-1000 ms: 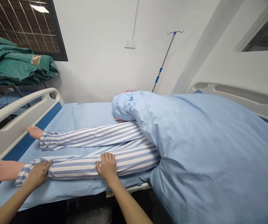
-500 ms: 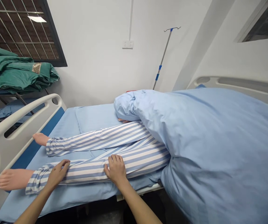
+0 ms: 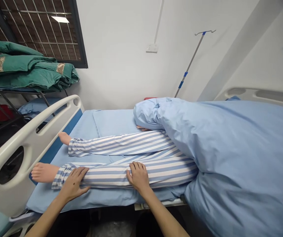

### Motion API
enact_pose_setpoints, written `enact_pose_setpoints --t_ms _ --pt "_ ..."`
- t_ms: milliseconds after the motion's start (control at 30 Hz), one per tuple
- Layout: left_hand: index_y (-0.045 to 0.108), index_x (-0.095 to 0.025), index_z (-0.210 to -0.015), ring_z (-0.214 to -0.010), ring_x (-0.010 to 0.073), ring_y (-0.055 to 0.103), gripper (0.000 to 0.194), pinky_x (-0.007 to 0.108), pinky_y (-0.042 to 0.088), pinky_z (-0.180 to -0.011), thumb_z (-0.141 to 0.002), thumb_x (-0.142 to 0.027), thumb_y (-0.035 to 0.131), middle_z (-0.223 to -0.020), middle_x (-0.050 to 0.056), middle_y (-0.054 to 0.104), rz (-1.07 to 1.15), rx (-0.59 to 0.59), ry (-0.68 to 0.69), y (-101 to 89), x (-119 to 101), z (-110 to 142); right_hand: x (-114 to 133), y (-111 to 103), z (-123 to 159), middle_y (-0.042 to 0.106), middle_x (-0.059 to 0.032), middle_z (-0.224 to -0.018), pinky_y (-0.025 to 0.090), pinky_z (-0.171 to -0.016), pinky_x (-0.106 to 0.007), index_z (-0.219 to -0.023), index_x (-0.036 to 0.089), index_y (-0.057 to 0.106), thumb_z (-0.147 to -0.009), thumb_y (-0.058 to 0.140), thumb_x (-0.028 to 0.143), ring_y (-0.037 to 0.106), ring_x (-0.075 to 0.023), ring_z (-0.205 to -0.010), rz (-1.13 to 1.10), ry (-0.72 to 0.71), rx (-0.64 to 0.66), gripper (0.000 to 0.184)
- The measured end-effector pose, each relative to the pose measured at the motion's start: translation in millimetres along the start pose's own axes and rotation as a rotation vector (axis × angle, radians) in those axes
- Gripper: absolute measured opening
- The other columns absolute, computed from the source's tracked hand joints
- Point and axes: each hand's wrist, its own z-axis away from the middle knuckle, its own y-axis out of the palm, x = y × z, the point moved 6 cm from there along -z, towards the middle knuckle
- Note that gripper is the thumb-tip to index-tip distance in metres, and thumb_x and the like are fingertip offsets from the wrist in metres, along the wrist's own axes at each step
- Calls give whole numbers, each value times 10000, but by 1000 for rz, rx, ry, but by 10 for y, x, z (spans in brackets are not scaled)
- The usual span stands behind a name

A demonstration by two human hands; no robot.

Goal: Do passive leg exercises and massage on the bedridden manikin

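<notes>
A figure in blue-and-white striped trousers [image 3: 131, 149] lies on a hospital bed, its upper body hidden under a light blue quilt [image 3: 230, 151]. My left hand [image 3: 73, 182] rests flat on the near leg's lower shin, close to the trouser cuff and the bare foot [image 3: 44, 172]. My right hand [image 3: 138, 176] lies flat on the same leg around the knee, fingers spread over the striped cloth. The far leg stretches left, its foot [image 3: 64, 137] near the footboard. Neither hand grips anything.
A white plastic footboard [image 3: 30, 138] closes the bed's left end. Green folded blankets [image 3: 30, 72] lie on a rack beyond it, below a barred window. An IV pole [image 3: 192, 61] leans by the wall. The light blue sheet [image 3: 112, 123] covers the mattress.
The camera view has shifted left, so the bed appears further right. My left hand has slid from the cuff up onto the lower shin; my right hand stays at the knee.
</notes>
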Motion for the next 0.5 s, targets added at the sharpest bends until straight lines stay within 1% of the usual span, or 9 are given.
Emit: enact_pose_setpoints --t_ms 67,133,200,267,367,500 --pt "364 -229 -1329 -1211 270 391 714 432 202 -1066 -668 -396 580 -1304 90 474 -78 28 13 13 96 55 11 -16 -3 564 -83 -1001 285 -894 -353 -1006 173 569 -843 445 329 447 -221 -971 3 -6 10 258" --pt "370 -202 -1330 -1215 290 380 745 439 186 -1064 -629 -317 594 -1308 116 468 -165 48 -47 12 249 64 23 -32 -6 566 -80 -995 285 -891 -349 -1003 177 570 -846 444 329 450 -218 -968 3 -14 17 252" --pt "418 -176 -1299 -1179 297 419 704 439 190 -1053 -618 -259 578 -1266 139 506 -231 109 -103 20 396 38 33 -44 -9 567 -77 -983 287 -886 -346 -1005 181 571 -848 443 325 453 -215 -961 4 -17 19 249" --pt "475 -158 -1252 -1111 293 479 630 443 203 -1034 -629 -222 547 -1183 145 565 -264 199 -127 34 504 -1 39 -47 -10 570 -77 -975 288 -881 -345 -1005 182 573 -849 441 319 456 -215 -957 9 -18 16 246" --pt "528 -148 -1197 -1044 289 518 557 439 255 -979 -642 -187 500 -1104 140 606 -289 291 -126 24 590 -39 44 -38 -8 573 -77 -973 292 -875 -343 -1002 186 578 -847 444 311 460 -214 -953 22 -22 5 240" --pt "530 -160 -1197 -1032 282 514 572 405 300 -919 -629 -146 463 -1118 135 596 -304 313 -98 -29 601 -23 49 -35 -3 577 -77 -981 295 -867 -339 -1004 189 580 -847 442 310 464 -210 -946 32 -38 -17 242"
